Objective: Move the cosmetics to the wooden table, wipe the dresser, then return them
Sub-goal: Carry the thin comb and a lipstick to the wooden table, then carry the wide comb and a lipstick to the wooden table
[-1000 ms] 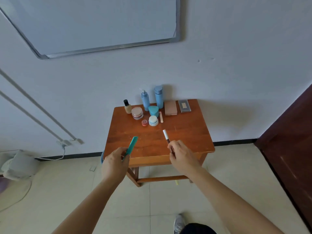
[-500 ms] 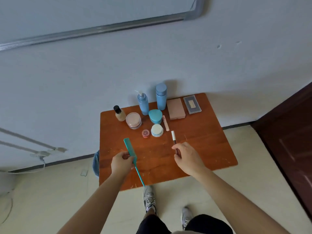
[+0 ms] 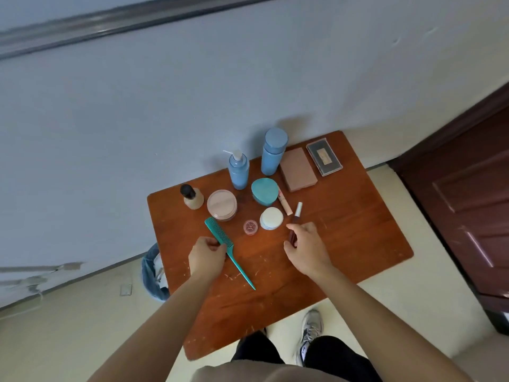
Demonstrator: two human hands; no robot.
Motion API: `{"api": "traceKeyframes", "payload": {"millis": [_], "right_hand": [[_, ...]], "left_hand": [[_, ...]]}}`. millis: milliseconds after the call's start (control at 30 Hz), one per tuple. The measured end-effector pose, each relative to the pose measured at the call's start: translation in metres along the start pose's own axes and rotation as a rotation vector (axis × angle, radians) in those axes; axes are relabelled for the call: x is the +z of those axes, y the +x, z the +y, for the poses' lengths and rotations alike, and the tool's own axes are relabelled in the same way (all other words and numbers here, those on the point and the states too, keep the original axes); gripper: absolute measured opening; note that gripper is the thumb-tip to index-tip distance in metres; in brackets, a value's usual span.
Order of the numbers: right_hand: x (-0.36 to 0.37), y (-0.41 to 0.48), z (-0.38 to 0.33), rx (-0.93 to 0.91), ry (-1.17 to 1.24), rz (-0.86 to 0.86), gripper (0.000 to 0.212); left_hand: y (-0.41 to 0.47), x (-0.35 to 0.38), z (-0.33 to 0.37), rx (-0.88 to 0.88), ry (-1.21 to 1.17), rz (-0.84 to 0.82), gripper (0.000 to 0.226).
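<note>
1. Change over the last second: both hands came in from the near edge and now sit over the middle of the wooden tabletop (image 3: pixel 344 230). The view has swung from facing the wall to looking down on the table.
2. Left hand (image 3: pixel 206 255): grip closed on the teal tail comb (image 3: pixel 220 237), pinching it where the teeth end. The comb has dropped from upright to lying low along the wood, its head just beside the pink round compact (image 3: pixel 221 204). I cannot tell whether it is fully set down.
3. Right hand (image 3: pixel 305 246): grip closed on the dark end of the white-capped tube (image 3: pixel 296 216). The cap has advanced to lie between the white-lidded jar (image 3: pixel 271 218) and bare wood, near the pink stick (image 3: pixel 284 204).
4. Reading: these two items are being delivered to the group already here, so the move-out step looks nearly done. Neither grip has let go. Wiping and returning appear still ahead.
5. Containers, all closed, contents unseen: pump bottle (image 3: pixel 238 172), tall blue bottle (image 3: pixel 272 153), black-capped foundation bottle (image 3: pixel 192 198), teal jar (image 3: pixel 264 191), small red pot (image 3: pixel 250 226), pink flat box (image 3: pixel 298 169) and dark clear-lidded case (image 3: pixel 324 157).
6. A blue bin (image 3: pixel 154 271) stands on the floor at the table's left edge. It holds something pale that I cannot identify.
</note>
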State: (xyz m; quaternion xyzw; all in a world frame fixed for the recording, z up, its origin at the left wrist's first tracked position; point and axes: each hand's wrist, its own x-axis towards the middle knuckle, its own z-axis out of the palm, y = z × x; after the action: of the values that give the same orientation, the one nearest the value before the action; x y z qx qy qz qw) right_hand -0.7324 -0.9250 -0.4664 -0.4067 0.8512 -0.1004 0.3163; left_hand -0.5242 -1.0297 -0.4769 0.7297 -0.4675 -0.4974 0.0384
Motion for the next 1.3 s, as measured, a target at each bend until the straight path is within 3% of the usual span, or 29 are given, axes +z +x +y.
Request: {"api": "traceKeyframes", "payload": {"millis": [100, 200, 400, 633, 867, 1067, 1300], "right_hand": [[-0.006, -0.001, -0.003, 0.029, -0.006, -0.020, 0.050], [-0.017, -0.004, -0.001, 0.010, -0.011, 0.032, 0.048], [-0.064, -0.027, 0.028, 0.005, -0.061, 0.253, 0.047], [-0.148, -0.117, 0.129, 0.100, -0.018, 0.548, 0.047], [-0.188, -0.285, 0.303, 0.296, 0.016, 0.827, 0.049], [-0.194, -0.455, 0.450, 0.574, 0.007, 1.017, 0.050], [-0.172, -0.608, 0.560, 0.884, 0.042, 1.173, 0.052]], "left_hand": [[-0.009, -0.002, 0.006, 0.068, 0.105, 0.002, 0.026], [-0.020, -0.003, 0.013, 0.268, 0.270, 0.101, 0.036], [-0.055, 0.004, 0.057, 0.791, 0.566, 0.261, 0.041], [-0.161, 0.074, 0.137, 1.212, 0.711, 0.257, 0.051], [-0.338, 0.228, 0.148, 1.525, 0.758, 0.102, 0.056], [-0.514, 0.376, 0.109, 1.820, 0.769, -0.149, 0.063], [-0.681, 0.514, 0.036, 2.219, 0.783, -0.403, 0.058]]}}
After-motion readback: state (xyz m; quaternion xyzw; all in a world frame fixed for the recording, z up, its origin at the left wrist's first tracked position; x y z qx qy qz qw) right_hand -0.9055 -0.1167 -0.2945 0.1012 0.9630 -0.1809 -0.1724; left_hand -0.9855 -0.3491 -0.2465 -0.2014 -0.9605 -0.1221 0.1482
